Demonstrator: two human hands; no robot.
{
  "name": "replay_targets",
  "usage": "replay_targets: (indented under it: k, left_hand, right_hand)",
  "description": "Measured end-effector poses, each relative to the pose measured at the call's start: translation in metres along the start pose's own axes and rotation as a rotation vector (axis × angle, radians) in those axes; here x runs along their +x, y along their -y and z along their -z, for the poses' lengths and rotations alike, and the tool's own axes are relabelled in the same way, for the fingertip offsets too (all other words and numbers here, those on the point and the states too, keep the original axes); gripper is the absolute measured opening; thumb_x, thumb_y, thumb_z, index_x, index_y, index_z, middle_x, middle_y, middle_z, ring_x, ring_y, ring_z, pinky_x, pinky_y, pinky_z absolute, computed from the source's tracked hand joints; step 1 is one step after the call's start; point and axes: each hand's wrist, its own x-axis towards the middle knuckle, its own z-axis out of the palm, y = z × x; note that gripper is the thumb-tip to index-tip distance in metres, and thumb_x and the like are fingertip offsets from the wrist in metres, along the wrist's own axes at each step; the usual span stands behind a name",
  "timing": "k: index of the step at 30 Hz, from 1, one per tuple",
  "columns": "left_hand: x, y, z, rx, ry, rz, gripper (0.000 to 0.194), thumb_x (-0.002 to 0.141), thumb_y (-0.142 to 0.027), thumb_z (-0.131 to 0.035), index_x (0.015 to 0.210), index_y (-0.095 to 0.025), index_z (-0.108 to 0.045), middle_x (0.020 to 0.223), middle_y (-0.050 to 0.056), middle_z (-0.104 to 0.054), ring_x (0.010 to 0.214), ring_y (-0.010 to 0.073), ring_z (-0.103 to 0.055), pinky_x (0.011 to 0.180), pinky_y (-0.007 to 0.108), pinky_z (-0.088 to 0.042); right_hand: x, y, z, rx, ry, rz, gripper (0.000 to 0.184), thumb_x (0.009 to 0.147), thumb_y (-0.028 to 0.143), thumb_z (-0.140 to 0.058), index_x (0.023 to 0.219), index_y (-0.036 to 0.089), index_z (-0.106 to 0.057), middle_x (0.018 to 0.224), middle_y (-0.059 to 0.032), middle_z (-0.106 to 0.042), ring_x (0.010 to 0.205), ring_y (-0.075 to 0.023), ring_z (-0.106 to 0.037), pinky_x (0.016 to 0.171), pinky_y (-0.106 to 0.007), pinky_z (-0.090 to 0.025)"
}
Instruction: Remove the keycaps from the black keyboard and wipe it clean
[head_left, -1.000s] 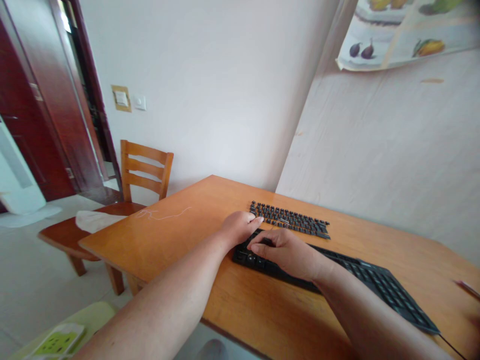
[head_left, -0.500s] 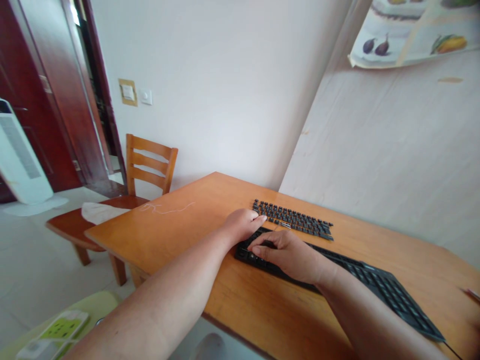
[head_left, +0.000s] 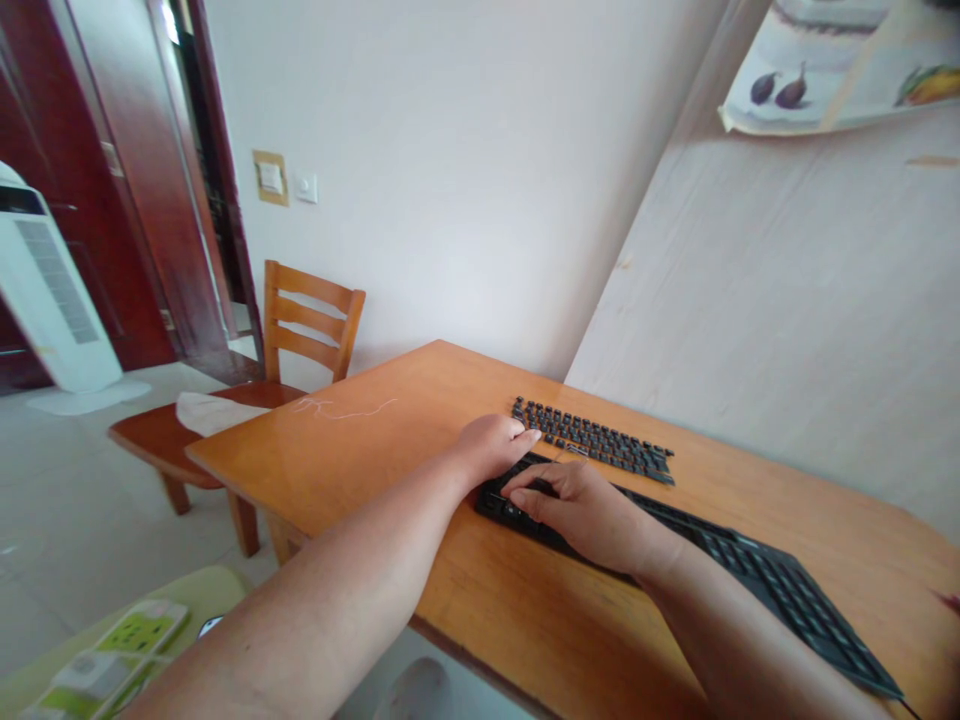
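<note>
Left hand (head_left: 496, 445), loosely curled, touches the keyboard's (head_left: 757, 565) left end; whether it grips anything I cannot tell. Right hand (head_left: 581, 505) pinches over that end, its hold unclear. Loose keycaps (head_left: 596, 440) lie behind on the table (head_left: 345, 460). No lettering is readable.

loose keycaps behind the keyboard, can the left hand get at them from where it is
Probably yes: the left hand rests right beside the near-left end of the loose keycaps, with nothing visible standing between.

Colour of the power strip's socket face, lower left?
Green, with dark socket holes, on the power strip; best seen in the head view.
</note>
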Motion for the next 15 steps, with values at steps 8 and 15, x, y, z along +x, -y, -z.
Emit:
replay_targets:
  k: [8,15]
  left_hand:
    - [0.000,0.000,-0.001,0.021,-0.004,0.003,0.064,0.090,-0.061,-0.028,0.071,-0.018,-0.071,0.070,0.007,-0.069,0.059,0.0154,-0.055,0.051,0.027,-0.025]
    - [0.001,0.000,-0.002,0.040,0.009,0.024,0.063,0.090,-0.061,-0.029,0.075,-0.019,-0.073,0.072,0.007,-0.070,0.062,0.0161,-0.056,0.053,0.028,-0.027]
  right_hand:
    - [0.001,-0.001,-0.002,0.027,-0.002,-0.020,0.026,0.089,0.034,-0.053,0.088,0.016,-0.071,0.072,0.0002,-0.058,0.065,-0.0111,-0.046,0.060,-0.024,-0.037]
    - [0.004,-0.010,-0.004,0.089,-0.008,-0.020,0.028,0.090,0.038,-0.052,0.091,0.016,-0.070,0.073,-0.0001,-0.058,0.065,-0.0113,-0.046,0.059,-0.024,-0.037]
